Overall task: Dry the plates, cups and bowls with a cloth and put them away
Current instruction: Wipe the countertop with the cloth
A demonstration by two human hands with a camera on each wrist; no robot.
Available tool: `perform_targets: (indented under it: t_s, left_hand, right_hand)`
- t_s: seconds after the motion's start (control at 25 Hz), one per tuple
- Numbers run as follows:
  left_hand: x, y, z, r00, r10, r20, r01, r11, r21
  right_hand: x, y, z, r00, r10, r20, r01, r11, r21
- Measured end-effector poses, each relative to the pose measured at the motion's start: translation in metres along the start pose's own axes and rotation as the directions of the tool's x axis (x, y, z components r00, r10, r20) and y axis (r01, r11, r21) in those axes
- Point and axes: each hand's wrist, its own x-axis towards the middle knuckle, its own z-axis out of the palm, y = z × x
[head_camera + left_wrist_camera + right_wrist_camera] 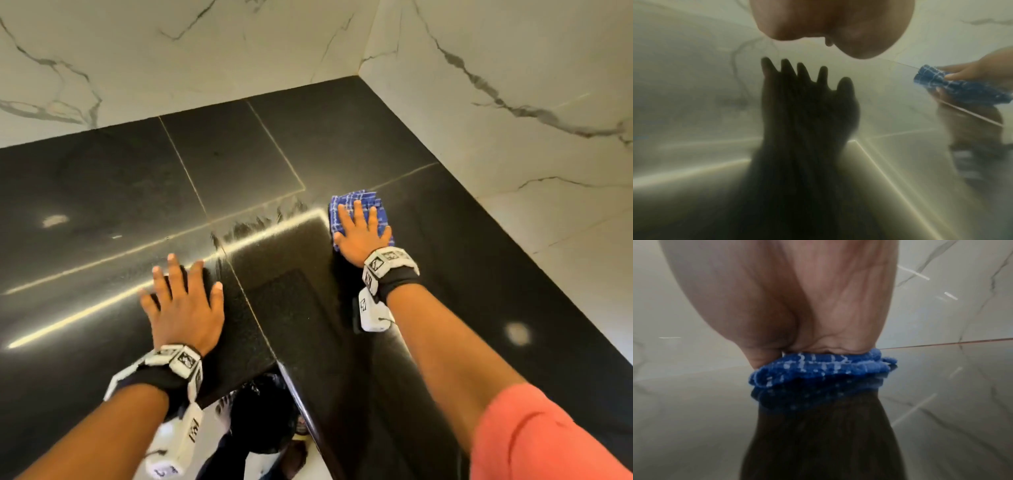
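A folded blue checked cloth lies on the black countertop near the corner. My right hand lies flat on it with fingers straight, pressing it down. The right wrist view shows the palm on the cloth, mirrored in the glossy stone. My left hand rests flat with fingers spread on the counter's front part. In the left wrist view only its heel and dark reflection show, with the cloth at the right. No plates, cups or bowls are in view.
White marble-veined walls meet in a corner behind and to the right of the counter. The counter's front edge forms an inner corner between my arms, with floor and a dark shape below. Wet streaks lie left of the cloth.
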Motion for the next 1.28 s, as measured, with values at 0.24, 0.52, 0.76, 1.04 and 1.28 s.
perform_targets:
  t_s: [0.24,0.52,0.76,1.04,1.28]
  left_hand:
    - [0.110,0.036,-0.018,0.957,0.273,0.104,-0.286,0.947,0.149]
    - [0.224,0.098,-0.031,0.891,0.402,0.213,-0.445,0.866,0.228]
    - [0.226,0.118,0.003,0.883,0.390,0.260,-0.445,0.873,0.200]
    - [0.225,0.116,0.010,0.893,0.424,0.150,-0.448,0.868,0.216]
    - [0.226,0.117,0.007,0.892,0.422,0.159,-0.449,0.868,0.214]
  right_hand:
    - [-0.084,0.021,0.037,0.956,-0.269,0.119,0.270,0.963,0.011]
    - [0.033,0.003,-0.005,0.986,0.164,0.037,-0.167,0.979,0.114]
    - [-0.053,-0.001,0.033,0.974,-0.176,0.145,0.169,0.984,0.059]
    - [0.073,0.073,-0.035,0.978,0.204,0.047,-0.209,0.969,0.133]
    - [0.027,0.048,-0.012,0.999,-0.040,0.021,0.038,0.997,0.072]
